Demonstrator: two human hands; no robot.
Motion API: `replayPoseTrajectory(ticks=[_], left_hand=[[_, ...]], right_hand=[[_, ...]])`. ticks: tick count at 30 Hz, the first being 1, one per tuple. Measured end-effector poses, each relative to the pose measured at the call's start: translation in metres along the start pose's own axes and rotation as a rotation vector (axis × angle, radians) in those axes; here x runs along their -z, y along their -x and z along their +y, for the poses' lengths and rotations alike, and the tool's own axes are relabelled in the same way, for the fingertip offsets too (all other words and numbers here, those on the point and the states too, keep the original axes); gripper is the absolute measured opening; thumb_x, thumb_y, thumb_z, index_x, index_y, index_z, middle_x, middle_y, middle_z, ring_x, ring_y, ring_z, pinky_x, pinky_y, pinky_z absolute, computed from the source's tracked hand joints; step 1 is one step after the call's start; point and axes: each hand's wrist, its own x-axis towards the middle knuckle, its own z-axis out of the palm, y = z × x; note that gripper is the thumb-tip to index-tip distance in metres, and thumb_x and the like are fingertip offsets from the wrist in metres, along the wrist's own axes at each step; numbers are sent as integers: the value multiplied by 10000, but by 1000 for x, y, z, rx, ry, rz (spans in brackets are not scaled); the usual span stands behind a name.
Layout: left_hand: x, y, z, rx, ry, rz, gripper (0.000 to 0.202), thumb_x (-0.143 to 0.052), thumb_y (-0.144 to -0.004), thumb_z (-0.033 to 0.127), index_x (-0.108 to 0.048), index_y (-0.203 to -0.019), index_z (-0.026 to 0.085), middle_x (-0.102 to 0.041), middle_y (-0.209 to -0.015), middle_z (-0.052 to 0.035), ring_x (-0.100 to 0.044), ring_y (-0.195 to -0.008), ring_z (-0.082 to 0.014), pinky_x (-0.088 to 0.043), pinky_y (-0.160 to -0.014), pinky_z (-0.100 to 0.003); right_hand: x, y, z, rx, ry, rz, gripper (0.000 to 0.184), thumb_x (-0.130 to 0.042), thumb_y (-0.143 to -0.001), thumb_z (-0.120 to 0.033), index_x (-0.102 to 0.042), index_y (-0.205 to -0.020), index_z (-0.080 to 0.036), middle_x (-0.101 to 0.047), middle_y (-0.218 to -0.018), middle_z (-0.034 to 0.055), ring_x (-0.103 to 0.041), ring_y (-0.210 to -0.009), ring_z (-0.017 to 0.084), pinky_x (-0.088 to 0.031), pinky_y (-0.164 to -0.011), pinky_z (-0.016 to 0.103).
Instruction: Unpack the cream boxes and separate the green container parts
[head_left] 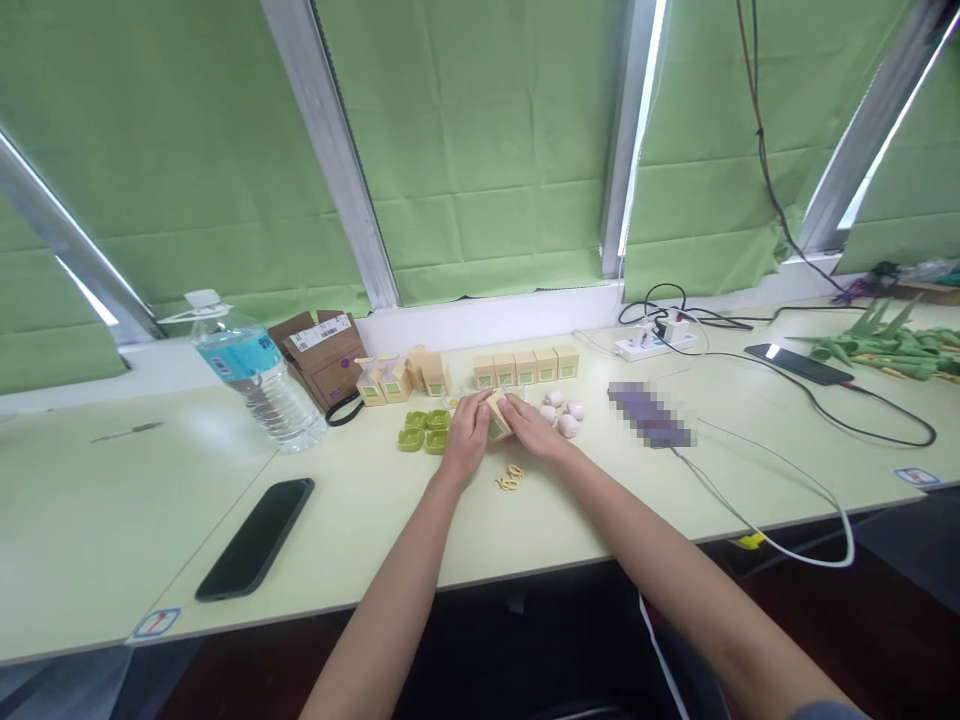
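Between my left hand (469,437) and my right hand (527,425) is a small yellow cardboard box (497,418). Fingers of both hands press its sides, and its top is partly covered by them. Just left of my left hand sit several green cup-like pieces (424,432). To the right of my right hand lie several pale pink round pieces (568,426). Small yellow loops (511,478) rest on the table below my hands. Behind them stands a row of similar yellow boxes (526,367).
More small boxes, some with flaps up (382,380), stand beside a brown carton (322,360) and a large water bottle (259,375). A black phone (255,540) lies front left. Cables run from a power strip (655,340) at the right, near another phone (798,364).
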Motion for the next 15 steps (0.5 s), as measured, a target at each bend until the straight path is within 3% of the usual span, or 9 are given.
replayPoseTrajectory(ticks=[5, 11, 15], left_hand=[[-3, -1, -4, 66, 22, 34, 368, -371, -1023, 415, -567, -1275, 232, -599, -1292, -110, -572, -1215, -241, -461, -1045, -436], [-4, -2, -12, 227, 139, 58, 338, -459, -985, 461, -483, -1224, 223, -606, -1183, -93, -685, -802, -169, -547, -804, -371], [-2, 0, -6, 208, 135, -8, 295, -466, -978, 462, -511, -1141, 219, -632, -1181, -94, -687, -884, -189, -535, -833, -369]], right_hand=[[-1, -2, 5, -14, -22, 92, 569, -412, -958, -643, -450, -1364, -246, -653, -1010, 82, -650, -858, 216, -570, -684, 347], [1, -2, 3, 11, -1, 212, 595, -532, -920, -592, -427, -1395, -250, -651, -1094, 86, -663, -921, 215, -557, -827, 383], [3, -2, 1, 14, 44, 279, 626, -597, -883, -549, -437, -1405, -243, -615, -1202, 110, -637, -1011, 235, -540, -889, 407]])
